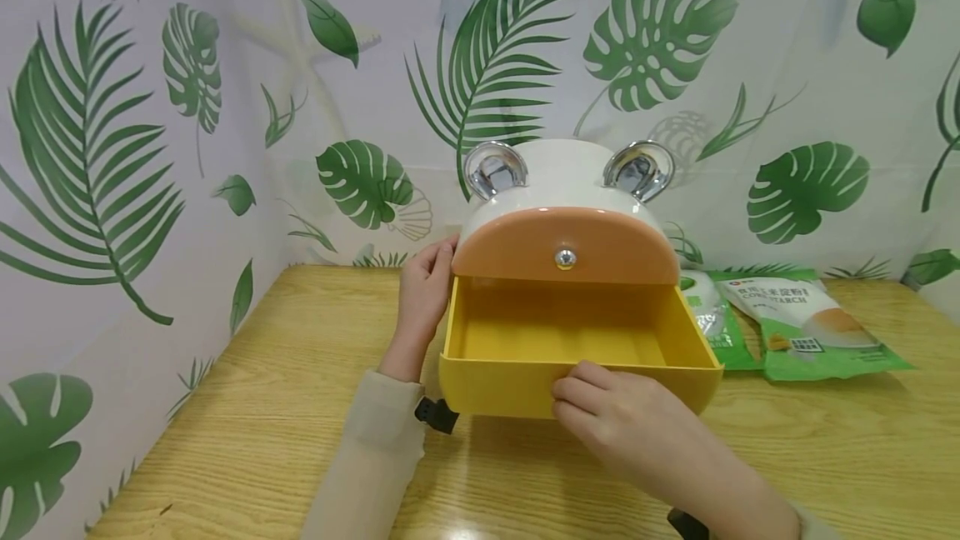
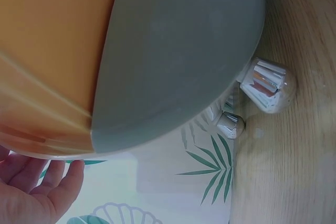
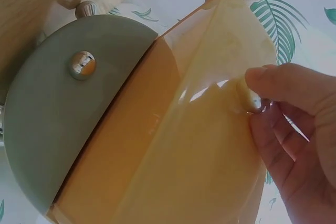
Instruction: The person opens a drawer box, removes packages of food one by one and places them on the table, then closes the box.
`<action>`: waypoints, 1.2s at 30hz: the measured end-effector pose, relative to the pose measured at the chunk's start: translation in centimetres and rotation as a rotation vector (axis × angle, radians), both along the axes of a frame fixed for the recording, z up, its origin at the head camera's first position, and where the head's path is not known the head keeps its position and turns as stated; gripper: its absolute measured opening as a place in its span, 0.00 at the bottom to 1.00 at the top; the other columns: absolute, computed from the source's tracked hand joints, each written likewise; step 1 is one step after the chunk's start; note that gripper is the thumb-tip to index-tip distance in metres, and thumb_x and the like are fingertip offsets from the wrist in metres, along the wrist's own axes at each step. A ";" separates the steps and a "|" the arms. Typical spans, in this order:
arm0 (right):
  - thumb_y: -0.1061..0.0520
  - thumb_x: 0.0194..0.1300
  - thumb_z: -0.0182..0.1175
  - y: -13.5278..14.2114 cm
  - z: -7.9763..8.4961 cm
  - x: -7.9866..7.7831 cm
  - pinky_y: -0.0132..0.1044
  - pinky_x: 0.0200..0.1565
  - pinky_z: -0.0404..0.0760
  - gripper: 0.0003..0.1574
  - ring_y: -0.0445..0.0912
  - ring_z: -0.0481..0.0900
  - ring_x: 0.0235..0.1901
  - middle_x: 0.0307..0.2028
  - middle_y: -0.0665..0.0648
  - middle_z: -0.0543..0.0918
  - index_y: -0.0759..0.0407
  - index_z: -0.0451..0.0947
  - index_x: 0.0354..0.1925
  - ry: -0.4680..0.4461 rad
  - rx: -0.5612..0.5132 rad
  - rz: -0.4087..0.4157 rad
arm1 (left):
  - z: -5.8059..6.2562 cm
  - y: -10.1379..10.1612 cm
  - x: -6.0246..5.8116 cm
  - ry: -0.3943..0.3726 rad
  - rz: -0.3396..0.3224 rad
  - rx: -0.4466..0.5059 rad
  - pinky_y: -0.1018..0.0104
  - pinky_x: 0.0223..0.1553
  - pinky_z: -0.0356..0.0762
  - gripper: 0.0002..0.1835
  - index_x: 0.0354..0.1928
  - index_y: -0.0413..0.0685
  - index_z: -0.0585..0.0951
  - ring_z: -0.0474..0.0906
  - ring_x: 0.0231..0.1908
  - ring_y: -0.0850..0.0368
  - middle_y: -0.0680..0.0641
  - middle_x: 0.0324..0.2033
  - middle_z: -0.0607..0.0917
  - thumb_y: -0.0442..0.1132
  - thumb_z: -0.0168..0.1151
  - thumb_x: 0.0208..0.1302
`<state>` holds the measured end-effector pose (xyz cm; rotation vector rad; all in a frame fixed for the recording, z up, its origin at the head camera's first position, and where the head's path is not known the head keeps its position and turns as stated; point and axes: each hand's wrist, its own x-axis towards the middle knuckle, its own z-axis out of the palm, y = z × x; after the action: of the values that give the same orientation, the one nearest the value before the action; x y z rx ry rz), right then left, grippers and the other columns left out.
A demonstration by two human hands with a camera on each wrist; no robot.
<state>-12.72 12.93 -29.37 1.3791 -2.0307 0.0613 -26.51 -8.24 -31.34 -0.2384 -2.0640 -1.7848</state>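
Note:
A small white cabinet [image 1: 567,158] with two silvery round ears stands on the table. Its yellow lower drawer [image 1: 570,390] is pulled out, and the inside shows bare yellow walls and floor. Above it, the rounded orange front [image 1: 510,244] with a silver knob [image 1: 566,259] is flush with the body. My right hand [image 1: 622,411] pinches the shiny knob [image 3: 251,97] of the lower drawer between thumb and fingers. Against the cabinet's left side rests my left hand [image 1: 426,286]; its fingers [image 2: 68,184] lie loosely bent along the edge in the left wrist view.
To the right of the cabinet lie a green and white corn starch bag [image 1: 813,323] and another green and white packet [image 1: 712,319], partly behind the drawer. Leaf-printed cloth [image 1: 360,107] covers the walls behind and at left of the wooden table [image 1: 262,407].

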 end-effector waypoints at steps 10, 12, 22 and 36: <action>0.65 0.48 0.64 -0.2 1.0 0.0 0.29 0.28 0.73 0.08 0.42 0.67 0.31 0.28 0.47 0.74 0.54 0.76 0.27 -0.175 0.120 -0.132 | 0.0 0.1 0.0 -0.005 0.004 0.002 0.63 0.48 0.70 0.16 0.48 0.37 0.78 0.72 0.49 0.54 0.42 0.45 0.79 0.39 0.46 0.66; 0.64 0.48 0.65 -0.3 1.3 0.1 0.29 0.28 0.73 0.08 0.42 0.67 0.31 0.28 0.47 0.74 0.54 0.76 0.27 -0.202 0.138 -0.155 | 0.1 0.1 0.0 -0.005 0.003 0.003 0.63 0.48 0.70 0.16 0.48 0.37 0.78 0.72 0.49 0.54 0.42 0.45 0.79 0.39 0.46 0.66; 0.66 0.46 0.64 -0.3 1.2 -0.3 0.29 0.28 0.73 0.09 0.42 0.67 0.30 0.27 0.47 0.74 0.54 0.76 0.26 -0.197 0.116 -0.139 | 0.2 0.0 0.1 -0.007 0.001 0.004 0.63 0.48 0.70 0.16 0.48 0.37 0.78 0.72 0.48 0.54 0.42 0.45 0.79 0.39 0.46 0.67; 0.67 0.43 0.63 -0.3 0.5 -1.2 0.30 0.27 0.72 0.09 0.43 0.67 0.30 0.27 0.48 0.75 0.56 0.76 0.25 -0.121 0.045 -0.091 | 0.2 0.1 0.1 -0.010 -0.004 0.015 0.63 0.47 0.70 0.16 0.47 0.37 0.78 0.73 0.48 0.54 0.42 0.45 0.79 0.38 0.46 0.67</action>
<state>-13.96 12.64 -28.88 1.3372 -2.2052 0.0609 -26.43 -8.12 -31.15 -0.2298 -2.0570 -1.8066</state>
